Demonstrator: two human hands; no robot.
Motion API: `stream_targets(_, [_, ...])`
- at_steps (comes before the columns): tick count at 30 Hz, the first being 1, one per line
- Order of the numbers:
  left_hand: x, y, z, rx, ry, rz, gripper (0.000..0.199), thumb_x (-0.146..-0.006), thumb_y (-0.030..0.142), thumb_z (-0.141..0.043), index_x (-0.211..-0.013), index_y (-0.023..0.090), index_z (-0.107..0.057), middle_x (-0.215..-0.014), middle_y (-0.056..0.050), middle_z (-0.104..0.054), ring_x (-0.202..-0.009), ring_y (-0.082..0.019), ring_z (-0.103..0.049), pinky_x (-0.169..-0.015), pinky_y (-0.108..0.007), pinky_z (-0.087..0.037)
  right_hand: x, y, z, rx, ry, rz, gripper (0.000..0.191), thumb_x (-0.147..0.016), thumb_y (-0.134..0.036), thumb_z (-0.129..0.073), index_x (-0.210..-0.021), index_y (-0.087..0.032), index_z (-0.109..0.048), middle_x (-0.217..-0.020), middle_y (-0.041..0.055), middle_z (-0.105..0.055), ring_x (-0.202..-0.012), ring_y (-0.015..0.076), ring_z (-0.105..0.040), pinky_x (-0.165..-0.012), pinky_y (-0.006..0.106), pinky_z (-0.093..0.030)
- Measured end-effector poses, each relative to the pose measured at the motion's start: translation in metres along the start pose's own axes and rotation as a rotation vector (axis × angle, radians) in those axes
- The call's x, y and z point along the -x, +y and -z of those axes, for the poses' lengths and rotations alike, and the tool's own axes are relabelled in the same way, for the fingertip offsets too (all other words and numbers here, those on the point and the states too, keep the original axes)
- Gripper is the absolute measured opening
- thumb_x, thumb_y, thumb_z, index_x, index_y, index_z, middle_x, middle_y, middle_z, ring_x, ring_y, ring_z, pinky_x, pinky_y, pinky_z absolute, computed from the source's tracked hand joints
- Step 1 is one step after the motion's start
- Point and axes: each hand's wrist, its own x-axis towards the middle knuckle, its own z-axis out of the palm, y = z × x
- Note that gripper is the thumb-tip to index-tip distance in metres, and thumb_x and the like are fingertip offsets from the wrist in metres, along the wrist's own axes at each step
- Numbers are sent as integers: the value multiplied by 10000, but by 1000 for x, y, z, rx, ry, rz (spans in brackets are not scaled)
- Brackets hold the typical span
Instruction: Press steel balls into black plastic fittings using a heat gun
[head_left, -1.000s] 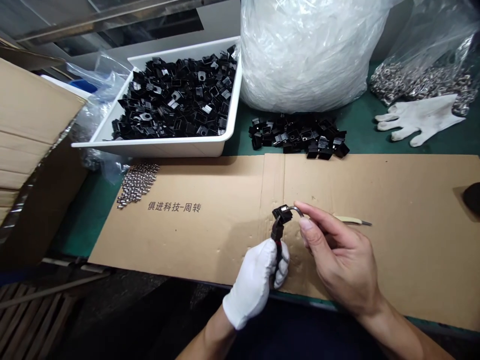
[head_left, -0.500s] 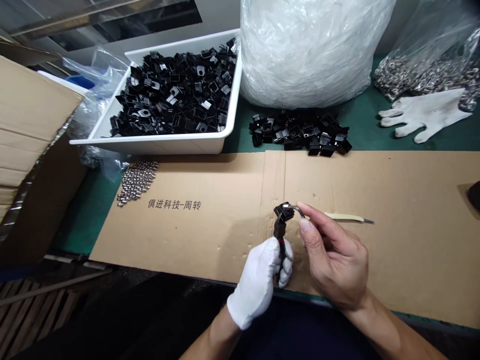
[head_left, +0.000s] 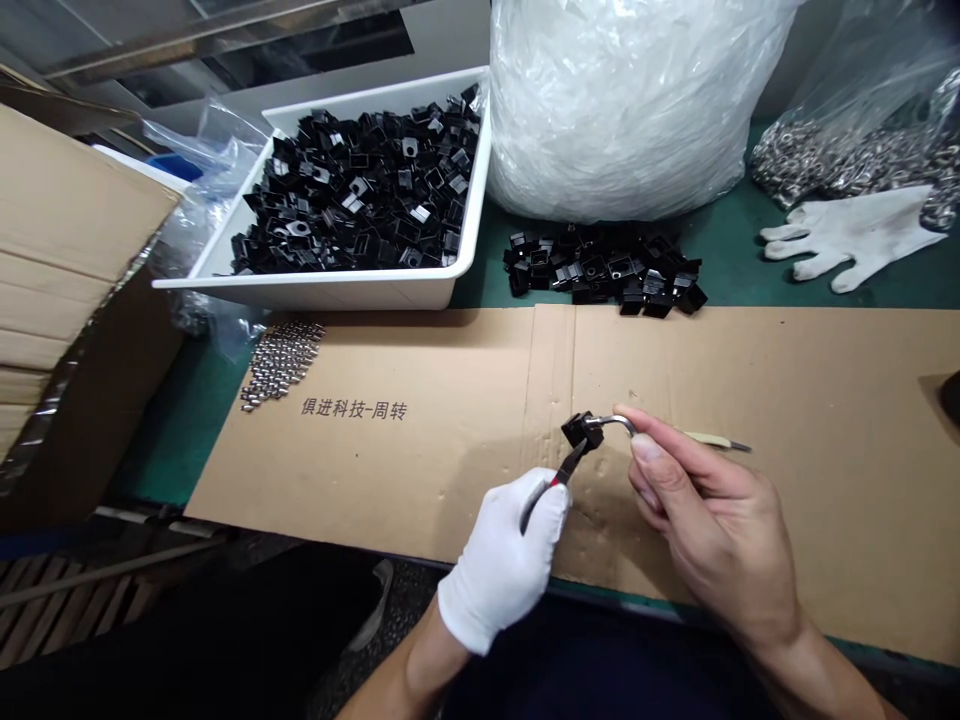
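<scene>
In a white glove, my left hand (head_left: 506,555) is closed round dark pliers (head_left: 568,466), whose tip touches a small black plastic part (head_left: 582,430) above the cardboard sheet. My bare right hand (head_left: 709,515) pinches a bent metal rod (head_left: 616,421) between thumb and fingertips. The rod's far end meets the black part. Beyond my right fingers lies a cream-handled tool (head_left: 709,440) with a dark tip, its other end hidden behind them.
A white tray (head_left: 315,292) of black parts stands at the back left, near small metal pieces (head_left: 283,362). Loose black parts (head_left: 600,268) lie before a big plastic bag (head_left: 630,110). An empty glove (head_left: 855,235) and bagged metal pieces (head_left: 847,160) are at the back right.
The pliers have tilted to the right and the black part has turned and shifted slightly right. My right hand has moved right with the rod, showing more of it.
</scene>
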Motion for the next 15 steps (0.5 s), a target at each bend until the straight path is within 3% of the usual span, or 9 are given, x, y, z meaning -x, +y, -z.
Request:
stream_targets(8, [-1,6,10,-186,8,-123,347,-1088,378,-412,-795,208,-489,-753,9,-552,-670,-139,-465,-704,-288,-369,2,-7,4,-111,-55,-124,370,-1060,-410,-679,-1399,-264,-689,-693,-15,-374,-575,95,-331,-460,201,-275])
stream_targets(15, [-1,1,18,-320,9,-187,273,-1062,341,-457,-841,205,-540,-803,-9,-618,-697,-148,-530,-718,-278,-408,1,-9,5,-129,-73,-175,391,-1047,-441,-690,-1368,-219,-697,-687,-22,-378,-542,82,-321,-436,184,-259])
